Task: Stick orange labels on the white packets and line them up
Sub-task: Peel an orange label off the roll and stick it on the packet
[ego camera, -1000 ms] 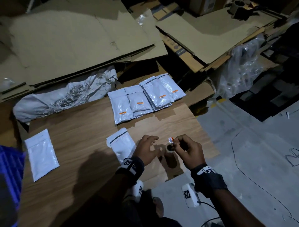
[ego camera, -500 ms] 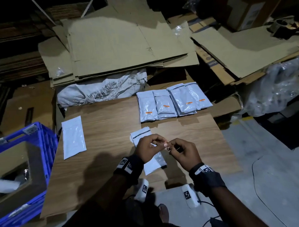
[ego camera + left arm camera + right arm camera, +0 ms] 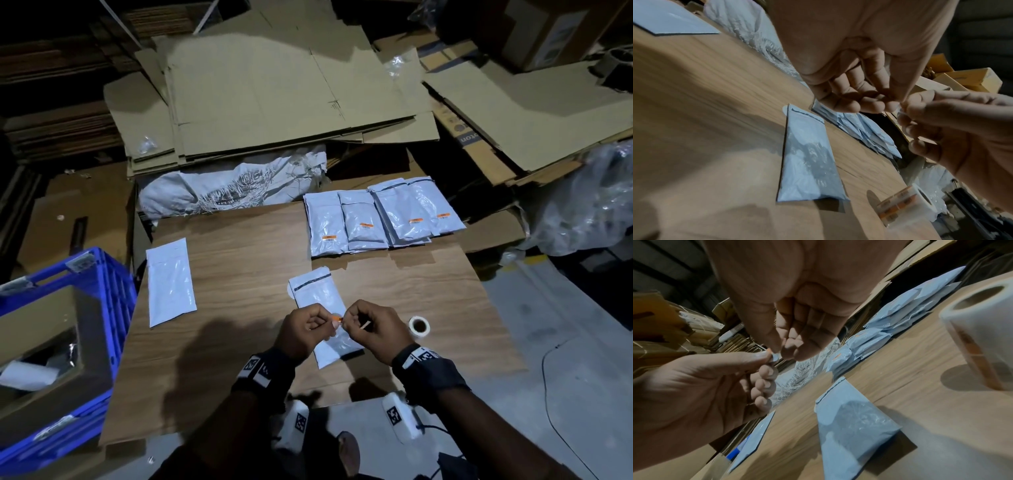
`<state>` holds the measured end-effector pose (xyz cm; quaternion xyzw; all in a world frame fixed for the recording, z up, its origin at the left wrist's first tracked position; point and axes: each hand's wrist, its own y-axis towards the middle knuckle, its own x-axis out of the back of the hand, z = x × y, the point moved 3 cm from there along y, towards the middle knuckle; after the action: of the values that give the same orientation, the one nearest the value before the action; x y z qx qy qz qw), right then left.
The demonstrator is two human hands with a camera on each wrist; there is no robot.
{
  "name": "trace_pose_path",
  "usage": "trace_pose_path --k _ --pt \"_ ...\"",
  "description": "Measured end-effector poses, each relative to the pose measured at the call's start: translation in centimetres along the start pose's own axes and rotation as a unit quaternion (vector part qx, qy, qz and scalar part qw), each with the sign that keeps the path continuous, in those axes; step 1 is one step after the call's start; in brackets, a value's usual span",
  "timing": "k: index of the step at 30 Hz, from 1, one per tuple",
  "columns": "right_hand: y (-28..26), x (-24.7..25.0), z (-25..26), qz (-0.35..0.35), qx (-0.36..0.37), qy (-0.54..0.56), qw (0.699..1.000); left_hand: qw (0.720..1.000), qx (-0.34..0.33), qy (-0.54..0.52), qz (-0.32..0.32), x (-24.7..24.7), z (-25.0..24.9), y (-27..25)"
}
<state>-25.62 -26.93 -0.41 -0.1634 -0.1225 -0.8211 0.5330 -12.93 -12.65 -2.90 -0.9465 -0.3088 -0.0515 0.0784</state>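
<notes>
Both hands, my left hand (image 3: 305, 329) and right hand (image 3: 375, 330), pinch one small orange label (image 3: 337, 319) between fingertips just above the unlabelled white packet (image 3: 325, 310) on the table (image 3: 239, 274); I judge it feather-light, limp and sticky, best held by its edges.

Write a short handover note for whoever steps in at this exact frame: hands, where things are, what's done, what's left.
Left hand and right hand: both pinch one small orange label between them, above the table.
Unlabelled packet lies flat right under the hands; a second plain packet lies at the table's left side.
Label roll stands on the table beside the right hand.
Done: four labelled packets lined up at the far edge, slightly overlapping.
Left: stick this label on the near packet, add it to the row, then label the left one.
</notes>
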Motion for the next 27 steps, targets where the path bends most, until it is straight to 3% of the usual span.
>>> trace_pose_path --k 9,20,27 --pt "1.0 -1.0 -0.7 -0.029 -0.019 0.018 0.999 0.998 0.044 -0.005 -0.037 0.5 0.5 -0.3" --pt "1.1 -1.1 -2.4 -0.021 -0.038 0.003 0.999 0.999 0.036 0.038 -0.002 0.5 1.4 0.2" --pt "0.6 -1.4 -4.5 -0.044 -0.141 -0.045 0.988 0.993 0.071 0.089 -0.014 -0.7 4.1 0.1"
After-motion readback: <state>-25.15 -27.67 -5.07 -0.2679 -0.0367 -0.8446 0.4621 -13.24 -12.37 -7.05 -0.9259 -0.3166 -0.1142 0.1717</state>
